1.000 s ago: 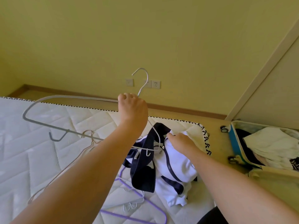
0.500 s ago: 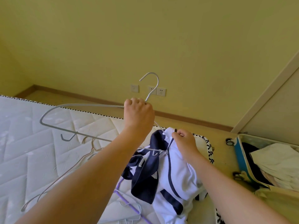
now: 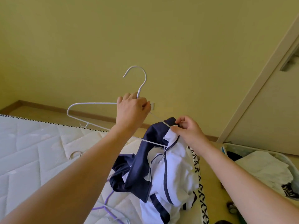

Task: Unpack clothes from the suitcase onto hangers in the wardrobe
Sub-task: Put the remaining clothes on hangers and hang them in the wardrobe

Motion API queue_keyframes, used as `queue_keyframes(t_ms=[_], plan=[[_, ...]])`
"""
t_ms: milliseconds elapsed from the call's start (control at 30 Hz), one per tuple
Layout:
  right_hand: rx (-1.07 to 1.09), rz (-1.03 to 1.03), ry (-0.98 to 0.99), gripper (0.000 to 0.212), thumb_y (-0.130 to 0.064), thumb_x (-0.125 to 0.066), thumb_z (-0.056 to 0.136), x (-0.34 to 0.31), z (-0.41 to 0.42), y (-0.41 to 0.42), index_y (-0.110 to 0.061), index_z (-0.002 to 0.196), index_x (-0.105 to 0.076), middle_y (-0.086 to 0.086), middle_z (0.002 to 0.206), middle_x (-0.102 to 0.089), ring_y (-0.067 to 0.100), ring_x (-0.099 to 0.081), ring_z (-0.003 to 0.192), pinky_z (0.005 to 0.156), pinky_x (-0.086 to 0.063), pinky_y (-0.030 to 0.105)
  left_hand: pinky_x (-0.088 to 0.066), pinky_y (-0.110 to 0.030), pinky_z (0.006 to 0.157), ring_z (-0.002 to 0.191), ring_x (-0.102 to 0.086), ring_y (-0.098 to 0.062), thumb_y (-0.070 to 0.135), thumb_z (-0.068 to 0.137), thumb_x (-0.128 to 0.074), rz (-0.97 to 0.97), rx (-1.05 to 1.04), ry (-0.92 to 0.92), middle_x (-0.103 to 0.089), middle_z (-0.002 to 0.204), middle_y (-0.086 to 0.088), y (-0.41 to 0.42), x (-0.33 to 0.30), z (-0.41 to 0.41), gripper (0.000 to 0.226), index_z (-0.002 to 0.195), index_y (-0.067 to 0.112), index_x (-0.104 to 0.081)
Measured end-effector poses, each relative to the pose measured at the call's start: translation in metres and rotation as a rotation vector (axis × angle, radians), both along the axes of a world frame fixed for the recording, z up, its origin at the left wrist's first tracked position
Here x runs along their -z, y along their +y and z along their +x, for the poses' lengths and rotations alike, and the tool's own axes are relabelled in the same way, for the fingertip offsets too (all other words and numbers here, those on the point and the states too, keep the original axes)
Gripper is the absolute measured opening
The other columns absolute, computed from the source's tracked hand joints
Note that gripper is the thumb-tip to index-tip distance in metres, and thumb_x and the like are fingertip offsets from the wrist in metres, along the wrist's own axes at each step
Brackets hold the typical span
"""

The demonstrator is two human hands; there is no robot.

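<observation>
Both forearms are bare up to the frame edge; the left hand [image 3: 131, 110] and right hand [image 3: 188, 129] wear no gloves.

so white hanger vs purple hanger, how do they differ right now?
The white hanger is held up in the air by the left hand, its right arm tucked into the jacket collar. The purple hanger lies flat on the mattress, untouched, partly hidden under the jacket. Both are thin wire-style hangers.

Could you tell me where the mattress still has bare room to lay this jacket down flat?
The mattress is bare on its left, between the patterned edge and the left forearm. It is crowded near the purple hanger and where the jacket hangs at the right edge.
</observation>
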State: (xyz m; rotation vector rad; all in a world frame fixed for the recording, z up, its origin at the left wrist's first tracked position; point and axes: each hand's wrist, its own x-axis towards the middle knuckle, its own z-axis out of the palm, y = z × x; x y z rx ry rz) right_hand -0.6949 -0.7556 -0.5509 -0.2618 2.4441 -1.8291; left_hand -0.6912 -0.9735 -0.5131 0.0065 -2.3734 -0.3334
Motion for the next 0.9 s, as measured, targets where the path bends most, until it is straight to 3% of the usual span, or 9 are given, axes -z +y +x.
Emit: queue_keyframes(t_ms=[233,367,467,567,633,667,767,867,900], plan=[[0.119,0.236,0.491,0.023,-0.016,-0.068,0.086,-0.008,0.028,0.011,-0.028,0.101,-0.054,-0.001,0.063,-0.060,0.019,-0.051,0.056,0.060,-0.043,0.035,-0.032,-0.041,0.084,0.097,-0.047,-0.030,0.045,0.104,-0.029,-0.146,-0.068,-0.281,-0.056,0.101,-0.008,0.032,0.016,0.007,0.047,0.097,0.015,-0.065],[0.018,0.154,0.457,0.032,-0.019,-0.071,0.085,-0.024,0.037,0.004,-0.032,0.107,-0.052,-0.006,0.075,-0.071,0.025,-0.060,0.063,0.065,-0.048,0.033,-0.029,-0.039,0.077,0.100,-0.047,-0.033,0.038,0.104,-0.030,0.068,0.015,-0.342,-0.057,0.101,-0.013,0.051,0.005,0.004,0.043,0.096,0.011,-0.062],[0.055,0.133,0.364,0.024,-0.022,-0.068,0.087,-0.034,0.030,0.020,-0.030,0.107,-0.057,-0.009,0.085,-0.071,0.012,-0.064,0.083,0.080,-0.048,0.027,-0.028,-0.036,0.070,0.089,-0.044,-0.032,0.024,0.101,-0.032,0.119,0.073,-0.348,-0.056,0.095,-0.011,0.053,-0.004,-0.004,0.030,0.093,0.012,-0.058],[0.105,0.536,0.395,0.022,-0.025,-0.057,0.094,-0.035,0.016,0.043,-0.025,0.116,-0.061,-0.005,0.112,-0.057,0.018,-0.051,0.115,0.103,-0.035,0.035,-0.029,-0.035,0.066,0.081,-0.043,-0.033,0.018,0.096,-0.033,0.241,0.094,-0.387,-0.050,0.085,-0.011,0.048,-0.012,-0.007,0.023,0.078,0.010,-0.046],[0.042,0.946,0.379,0.032,-0.036,-0.048,0.098,-0.034,0.013,0.053,-0.024,0.127,-0.053,-0.001,0.122,-0.053,0.023,-0.045,0.122,0.102,-0.026,0.037,-0.030,-0.035,0.068,0.084,-0.044,-0.033,0.013,0.091,-0.035,0.244,0.152,-0.414,-0.049,0.085,-0.012,0.050,-0.016,-0.005,0.018,0.078,0.011,-0.046],[-0.003,1.011,0.370,0.029,-0.037,-0.043,0.099,-0.034,0.013,0.054,-0.022,0.123,-0.052,0.001,0.120,-0.057,0.025,-0.050,0.119,0.098,-0.028,0.037,-0.030,-0.035,0.069,0.085,-0.045,-0.034,0.015,0.089,-0.034,0.226,0.195,-0.425,-0.050,0.086,-0.012,0.055,-0.018,-0.003,0.017,0.079,0.012,-0.047],[-0.082,0.837,0.389,0.014,-0.023,-0.039,0.099,-0.035,0.019,0.048,-0.016,0.097,-0.051,0.013,0.103,-0.064,0.037,-0.060,0.096,0.080,-0.046,0.042,-0.031,-0.035,0.069,0.087,-0.050,-0.036,0.023,0.080,-0.027,0.155,0.331,-0.447,-0.053,0.086,-0.012,0.078,-0.016,0.002,0.023,0.080,0.017,-0.050],[-0.041,0.774,0.392,0.023,-0.023,-0.041,0.097,-0.030,0.015,0.048,-0.012,0.107,-0.058,0.016,0.103,-0.067,0.039,-0.061,0.091,0.076,-0.050,0.045,-0.031,-0.035,0.073,0.096,-0.046,-0.033,0.007,0.087,-0.037,0.116,0.437,-0.463,-0.046,0.096,-0.009,0.098,-0.008,0.004,0.021,0.097,0.012,-0.055],[-0.017,0.733,0.375,0.024,-0.026,-0.039,0.096,-0.027,0.013,0.051,-0.014,0.104,-0.058,0.015,0.099,-0.068,0.039,-0.061,0.087,0.075,-0.051,0.045,-0.032,-0.035,0.078,0.099,-0.042,-0.029,0.001,0.082,-0.038,0.135,0.460,-0.408,-0.045,0.105,-0.008,0.097,-0.006,0.006,0.033,0.107,0.013,-0.055]])
